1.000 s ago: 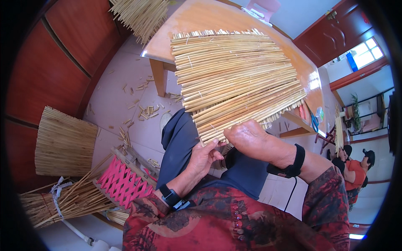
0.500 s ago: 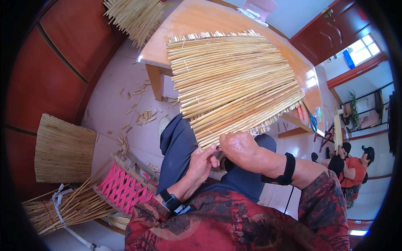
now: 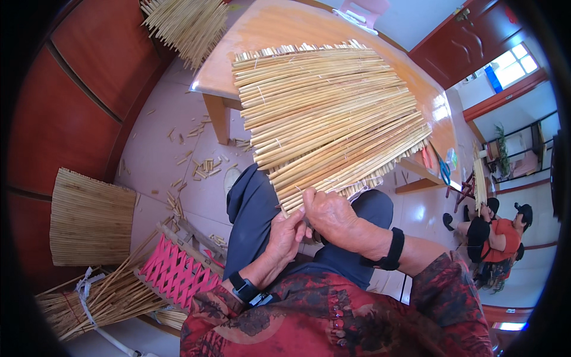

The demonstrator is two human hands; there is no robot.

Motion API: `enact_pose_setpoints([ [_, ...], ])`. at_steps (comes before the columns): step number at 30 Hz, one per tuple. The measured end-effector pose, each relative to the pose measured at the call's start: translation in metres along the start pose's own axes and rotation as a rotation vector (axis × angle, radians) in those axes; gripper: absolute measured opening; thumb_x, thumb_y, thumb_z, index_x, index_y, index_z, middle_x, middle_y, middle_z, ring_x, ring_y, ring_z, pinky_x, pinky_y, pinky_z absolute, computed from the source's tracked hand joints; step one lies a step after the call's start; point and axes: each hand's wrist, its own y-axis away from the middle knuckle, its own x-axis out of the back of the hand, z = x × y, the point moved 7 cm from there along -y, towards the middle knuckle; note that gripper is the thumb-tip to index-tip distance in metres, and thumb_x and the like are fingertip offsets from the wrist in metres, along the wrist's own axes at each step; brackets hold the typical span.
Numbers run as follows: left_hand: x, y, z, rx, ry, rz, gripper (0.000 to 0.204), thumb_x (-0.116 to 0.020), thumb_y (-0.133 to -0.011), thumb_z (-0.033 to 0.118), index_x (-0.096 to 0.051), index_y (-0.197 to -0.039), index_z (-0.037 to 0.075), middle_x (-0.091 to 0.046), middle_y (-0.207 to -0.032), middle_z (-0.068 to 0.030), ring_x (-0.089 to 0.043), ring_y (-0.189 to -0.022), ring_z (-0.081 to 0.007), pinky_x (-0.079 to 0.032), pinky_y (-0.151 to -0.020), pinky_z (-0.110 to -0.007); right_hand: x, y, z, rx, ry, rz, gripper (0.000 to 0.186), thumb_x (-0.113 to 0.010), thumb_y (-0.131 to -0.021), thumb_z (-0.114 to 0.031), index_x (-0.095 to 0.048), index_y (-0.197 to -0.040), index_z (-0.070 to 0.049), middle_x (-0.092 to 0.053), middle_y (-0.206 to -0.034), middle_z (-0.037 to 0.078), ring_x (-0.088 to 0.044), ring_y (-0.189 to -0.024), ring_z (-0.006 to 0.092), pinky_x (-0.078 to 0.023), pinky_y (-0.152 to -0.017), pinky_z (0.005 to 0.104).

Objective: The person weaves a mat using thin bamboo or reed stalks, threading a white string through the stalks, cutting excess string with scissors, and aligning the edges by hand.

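Observation:
A fan-shaped mat of pale tan reed sticks (image 3: 330,113), tied with thin white string, lies across the table's edge and reaches toward my lap. My left hand (image 3: 285,232) pinches its near left corner between thumb and fingers. Just to the right of it, my right hand (image 3: 330,217) grips the same near edge with bent fingers, its fingertips partly hidden against the reeds. A loop of light string (image 3: 372,181) hangs at the mat's near right edge. Scissors with blue handles (image 3: 444,169) lie on the table to the right.
Around the wooden table (image 3: 267,24) are a reed bundle (image 3: 181,27), scattered offcuts (image 3: 205,168), another mat (image 3: 92,220) by red cabinets (image 3: 83,110), tied reeds (image 3: 77,303) and a pink-strapped seat (image 3: 172,268). At the right, a person in orange (image 3: 502,238) holds reeds.
Both my hands and the mat's near corner have moved lower in the view, with my right hand shifting left toward my left hand. Both keep their hold.

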Motion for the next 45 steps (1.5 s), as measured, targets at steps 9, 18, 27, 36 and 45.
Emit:
enact_pose_setpoints([
  [9,0.001,0.003,0.001,0.072,-0.170,-0.039,0.026,-0.054,-0.090,0.022,-0.053,-0.102,-0.001,-0.060,-0.095,-0.0121,-0.053,-0.051,-0.0117,-0.049,-0.051,-0.027,-0.012,0.030,0.031,-0.336,-0.715,0.092,0.024,-0.055,-0.078,-0.009,-0.049,-0.100,0.000,-0.060,-0.073,0.017,-0.062,-0.063,0.0300,-0.051,-0.056,0.0385],
  [18,-0.008,0.047,0.040,-0.285,-1.685,-0.060,0.038,-0.070,-0.074,0.011,-0.053,-0.106,-0.001,-0.059,-0.101,-0.0148,-0.059,-0.066,-0.0199,-0.048,-0.060,-0.030,-0.005,0.111,0.105,-0.452,-1.256,-0.193,0.029,-0.061,-0.077,-0.018,-0.057,-0.104,-0.007,-0.062,-0.075,0.017,-0.061,-0.073,0.0328,-0.048,-0.067,0.0383],
  [27,-0.046,0.034,0.038,-1.076,-2.382,-0.224,0.055,-0.064,-0.075,0.017,-0.045,-0.126,0.008,-0.039,-0.136,-0.0093,-0.032,-0.131,-0.0243,-0.018,-0.105,-0.053,0.060,0.106,0.230,-0.326,-0.335,0.140,0.008,-0.058,-0.075,-0.010,-0.065,-0.079,-0.008,-0.062,-0.075,0.016,-0.061,-0.072,0.0303,-0.049,-0.064,0.0373],
  [36,-0.057,0.020,0.042,-1.129,-2.496,-0.291,0.044,-0.052,-0.082,0.015,-0.046,-0.125,0.008,-0.044,-0.133,-0.0077,-0.036,-0.129,-0.0210,-0.020,-0.105,-0.052,0.086,0.005,0.296,-0.394,-0.476,-0.019,0.046,-0.065,-0.077,-0.012,-0.054,-0.121,-0.007,-0.058,-0.115,0.016,-0.056,-0.103,0.0281,-0.044,-0.090,0.0367],
  [45,-0.062,0.017,0.044,-1.266,-2.399,-0.643,0.043,-0.055,-0.081,0.020,-0.049,-0.121,0.004,-0.044,-0.131,-0.0150,-0.038,-0.126,-0.0303,-0.025,-0.106,-0.050,0.102,0.062,0.236,-0.386,-0.505,0.703,0.014,-0.053,-0.084,-0.012,-0.059,-0.092,-0.002,-0.057,-0.089,0.015,-0.058,-0.077,0.0298,-0.048,-0.071,0.0374],
])
